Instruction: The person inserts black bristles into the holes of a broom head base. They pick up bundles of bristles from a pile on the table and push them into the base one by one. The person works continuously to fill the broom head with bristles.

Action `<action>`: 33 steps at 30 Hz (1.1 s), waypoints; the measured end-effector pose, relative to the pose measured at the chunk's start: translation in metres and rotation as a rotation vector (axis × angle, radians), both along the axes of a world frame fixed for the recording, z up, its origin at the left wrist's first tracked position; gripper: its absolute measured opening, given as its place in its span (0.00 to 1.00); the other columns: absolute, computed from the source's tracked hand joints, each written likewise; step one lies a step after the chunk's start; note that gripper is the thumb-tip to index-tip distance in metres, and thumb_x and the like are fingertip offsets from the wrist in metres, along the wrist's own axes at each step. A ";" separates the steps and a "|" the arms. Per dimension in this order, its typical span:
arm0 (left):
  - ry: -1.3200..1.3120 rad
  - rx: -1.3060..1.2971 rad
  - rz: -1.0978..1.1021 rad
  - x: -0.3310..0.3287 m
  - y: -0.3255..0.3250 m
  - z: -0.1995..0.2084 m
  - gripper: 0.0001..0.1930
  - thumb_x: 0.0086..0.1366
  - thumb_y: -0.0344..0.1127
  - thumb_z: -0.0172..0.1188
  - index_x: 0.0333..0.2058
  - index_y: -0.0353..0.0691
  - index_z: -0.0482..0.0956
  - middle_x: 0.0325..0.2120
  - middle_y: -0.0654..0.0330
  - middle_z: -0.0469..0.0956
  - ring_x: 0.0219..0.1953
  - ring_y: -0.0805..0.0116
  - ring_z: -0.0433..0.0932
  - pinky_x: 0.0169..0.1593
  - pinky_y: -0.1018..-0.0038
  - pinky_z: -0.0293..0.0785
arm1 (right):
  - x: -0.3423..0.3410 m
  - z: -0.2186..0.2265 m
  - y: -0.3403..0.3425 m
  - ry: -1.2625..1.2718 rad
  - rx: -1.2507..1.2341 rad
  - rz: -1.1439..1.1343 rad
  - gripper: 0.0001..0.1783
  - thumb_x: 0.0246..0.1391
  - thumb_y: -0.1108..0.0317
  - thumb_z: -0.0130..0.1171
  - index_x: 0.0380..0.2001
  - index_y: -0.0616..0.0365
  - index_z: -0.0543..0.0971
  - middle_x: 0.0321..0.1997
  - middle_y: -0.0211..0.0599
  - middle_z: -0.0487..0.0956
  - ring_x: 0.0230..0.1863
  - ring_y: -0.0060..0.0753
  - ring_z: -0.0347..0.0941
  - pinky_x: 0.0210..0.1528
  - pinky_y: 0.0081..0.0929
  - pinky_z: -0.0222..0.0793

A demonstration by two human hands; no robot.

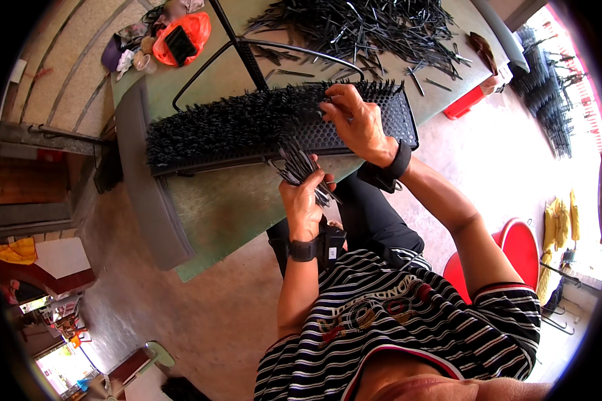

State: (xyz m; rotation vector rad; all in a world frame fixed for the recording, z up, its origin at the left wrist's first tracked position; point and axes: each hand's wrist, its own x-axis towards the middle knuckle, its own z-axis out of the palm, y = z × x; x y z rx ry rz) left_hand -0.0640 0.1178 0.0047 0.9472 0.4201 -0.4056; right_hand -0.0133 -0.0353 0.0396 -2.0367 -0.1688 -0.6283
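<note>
Holds left hand (304, 195) curled closed at the near edge of the surface (231, 217). Reaches right hand (361, 123) farther in, with elbow (473, 224) and fingers (346, 93) bent.

Whatever the right hand (362, 127) pinches is too small and dark to tell against the bristles (214, 127). The left hand (304, 200) hides the middle of a bundle of dark strips (293, 159). The upper edge crops the strip pile (374, 30); the right arm (458, 207) partly covers a red chair (520, 250).
</note>
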 end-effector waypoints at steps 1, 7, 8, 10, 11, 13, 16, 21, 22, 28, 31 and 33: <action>-0.004 0.001 0.017 -0.001 -0.001 0.005 0.12 0.52 0.18 0.58 0.37 0.34 0.75 0.30 0.58 0.77 0.22 0.66 0.77 0.24 0.70 0.75 | 0.003 -0.005 0.000 -0.014 -0.006 0.001 0.13 0.52 0.74 0.56 0.41 0.62 0.68 0.27 0.47 0.78 0.28 0.45 0.78 0.27 0.30 0.73; -0.006 -0.005 0.046 -0.002 0.002 0.004 0.12 0.52 0.18 0.57 0.37 0.33 0.75 0.32 0.58 0.78 0.21 0.66 0.76 0.23 0.69 0.75 | 0.008 -0.017 0.001 -0.052 -0.194 0.033 0.08 0.51 0.78 0.55 0.36 0.62 0.71 0.28 0.40 0.78 0.29 0.35 0.78 0.26 0.24 0.72; -0.009 -0.009 0.064 -0.002 0.002 0.006 0.11 0.52 0.18 0.57 0.36 0.32 0.75 0.31 0.58 0.77 0.21 0.67 0.76 0.23 0.70 0.74 | 0.011 -0.018 0.000 -0.097 -0.295 0.049 0.07 0.50 0.77 0.56 0.34 0.61 0.72 0.28 0.40 0.77 0.28 0.37 0.78 0.26 0.26 0.72; -0.015 -0.006 0.067 -0.001 0.002 0.005 0.11 0.52 0.18 0.57 0.36 0.32 0.75 0.31 0.58 0.78 0.21 0.66 0.76 0.22 0.70 0.74 | 0.014 -0.016 0.000 -0.097 -0.478 0.062 0.05 0.49 0.74 0.57 0.31 0.60 0.74 0.28 0.39 0.76 0.28 0.41 0.76 0.26 0.29 0.70; -0.018 -0.004 0.067 -0.001 0.002 0.004 0.10 0.52 0.19 0.57 0.36 0.32 0.75 0.31 0.58 0.78 0.20 0.66 0.76 0.22 0.69 0.74 | 0.015 -0.012 0.000 -0.052 -0.560 0.058 0.04 0.49 0.72 0.58 0.30 0.59 0.75 0.28 0.39 0.76 0.27 0.42 0.75 0.25 0.31 0.69; -0.004 -0.004 0.064 -0.001 0.002 0.002 0.10 0.53 0.19 0.58 0.36 0.32 0.75 0.31 0.58 0.78 0.20 0.66 0.76 0.22 0.69 0.74 | 0.018 -0.013 -0.002 -0.027 -0.668 0.062 0.06 0.50 0.67 0.57 0.29 0.57 0.77 0.25 0.38 0.75 0.25 0.44 0.73 0.23 0.33 0.67; -0.006 -0.033 0.059 0.000 0.003 -0.001 0.10 0.53 0.20 0.58 0.35 0.32 0.75 0.29 0.58 0.77 0.20 0.65 0.76 0.22 0.70 0.74 | 0.006 -0.005 0.004 0.001 -0.450 -0.014 0.08 0.48 0.65 0.60 0.29 0.58 0.78 0.24 0.39 0.75 0.24 0.44 0.74 0.24 0.32 0.68; -0.004 -0.029 0.031 -0.001 0.000 0.006 0.09 0.53 0.21 0.60 0.35 0.31 0.75 0.26 0.57 0.77 0.20 0.66 0.77 0.21 0.73 0.74 | -0.018 -0.012 0.004 0.433 -0.127 0.316 0.08 0.48 0.70 0.60 0.29 0.65 0.77 0.17 0.35 0.77 0.22 0.18 0.73 0.24 0.19 0.67; -0.010 -0.018 0.031 -0.002 0.000 0.006 0.09 0.53 0.22 0.60 0.35 0.31 0.75 0.25 0.57 0.76 0.20 0.66 0.77 0.21 0.73 0.74 | -0.017 -0.006 0.004 0.473 -0.007 0.248 0.08 0.48 0.71 0.60 0.30 0.65 0.77 0.18 0.34 0.77 0.21 0.17 0.73 0.24 0.18 0.67; -0.058 0.097 -0.021 -0.007 0.005 0.002 0.13 0.54 0.24 0.61 0.40 0.35 0.74 0.26 0.55 0.78 0.20 0.64 0.77 0.21 0.72 0.72 | -0.008 0.010 0.018 0.040 0.125 -0.016 0.08 0.52 0.75 0.56 0.35 0.64 0.71 0.24 0.42 0.79 0.23 0.29 0.79 0.23 0.21 0.72; -0.058 0.059 -0.021 -0.008 0.010 -0.002 0.15 0.54 0.24 0.61 0.42 0.36 0.72 0.27 0.54 0.78 0.20 0.64 0.77 0.21 0.72 0.73 | 0.002 -0.003 0.019 -0.039 0.076 0.026 0.08 0.54 0.76 0.54 0.36 0.63 0.68 0.27 0.43 0.79 0.26 0.31 0.79 0.24 0.21 0.73; -0.054 0.043 -0.023 -0.008 0.012 0.002 0.15 0.54 0.24 0.61 0.42 0.35 0.72 0.27 0.54 0.78 0.21 0.64 0.77 0.21 0.72 0.73 | 0.006 -0.010 0.020 -0.050 0.064 0.034 0.07 0.54 0.76 0.54 0.35 0.63 0.68 0.26 0.43 0.78 0.26 0.32 0.79 0.24 0.22 0.73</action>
